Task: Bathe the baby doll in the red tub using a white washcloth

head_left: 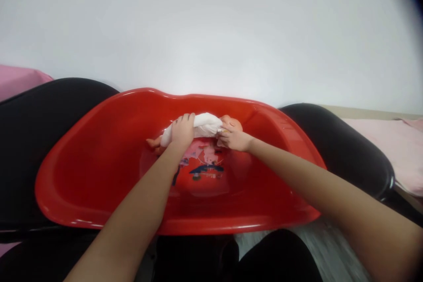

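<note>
A baby doll point(207, 124) in white clothing lies in a red baby bathtub point(89, 163). Its head is toward the right and its bare feet toward the left. My left hand point(183, 129) is closed over the doll's lower body, with the fingers wrapped across the white cloth. At the doll's neck, just below its head, the fingers of my right hand point(234, 138) are bent together on the clothing. What exactly those fingertips pinch is too small to make out. A worn printed picture point(206, 163) shows on the tub floor beside the doll.
Black chair seats stand on both sides of the tub, one on the left point(59, 101) and one on the right point(343, 150). Behind is a white wall point(211, 31). Pink cloth point(383, 141) lies at the far right, and something pink point(20, 79) at the far left.
</note>
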A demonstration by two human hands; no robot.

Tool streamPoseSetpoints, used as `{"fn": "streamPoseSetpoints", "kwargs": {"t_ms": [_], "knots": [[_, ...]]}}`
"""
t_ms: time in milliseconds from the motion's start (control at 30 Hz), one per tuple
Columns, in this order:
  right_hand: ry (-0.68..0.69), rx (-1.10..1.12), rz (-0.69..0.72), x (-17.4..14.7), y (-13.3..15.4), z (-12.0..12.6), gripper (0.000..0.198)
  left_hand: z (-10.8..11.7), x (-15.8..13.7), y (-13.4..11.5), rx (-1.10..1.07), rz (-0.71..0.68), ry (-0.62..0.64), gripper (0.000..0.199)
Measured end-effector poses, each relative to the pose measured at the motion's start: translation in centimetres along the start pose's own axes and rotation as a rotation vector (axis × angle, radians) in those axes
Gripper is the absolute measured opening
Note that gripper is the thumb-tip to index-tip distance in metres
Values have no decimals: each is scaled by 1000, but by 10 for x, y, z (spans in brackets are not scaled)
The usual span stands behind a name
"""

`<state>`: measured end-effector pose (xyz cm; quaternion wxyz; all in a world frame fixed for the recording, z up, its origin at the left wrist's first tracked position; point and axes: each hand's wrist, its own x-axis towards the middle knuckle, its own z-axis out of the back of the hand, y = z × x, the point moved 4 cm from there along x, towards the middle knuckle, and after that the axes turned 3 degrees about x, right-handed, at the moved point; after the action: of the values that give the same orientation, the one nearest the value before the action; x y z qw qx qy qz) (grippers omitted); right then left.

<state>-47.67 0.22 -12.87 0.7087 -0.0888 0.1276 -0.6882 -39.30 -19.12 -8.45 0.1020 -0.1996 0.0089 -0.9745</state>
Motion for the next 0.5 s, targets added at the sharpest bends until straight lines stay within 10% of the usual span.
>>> {"fn": "streamPoseSetpoints", "kwargs": {"t_ms": [233, 500], "knots": [[-161, -116, -58, 2, 1, 40, 35, -7, 1, 6, -37, 55, 4, 39], [-69, -3, -38, -12, 18, -20, 34, -8, -1, 5, -62, 80, 45, 37]]}}
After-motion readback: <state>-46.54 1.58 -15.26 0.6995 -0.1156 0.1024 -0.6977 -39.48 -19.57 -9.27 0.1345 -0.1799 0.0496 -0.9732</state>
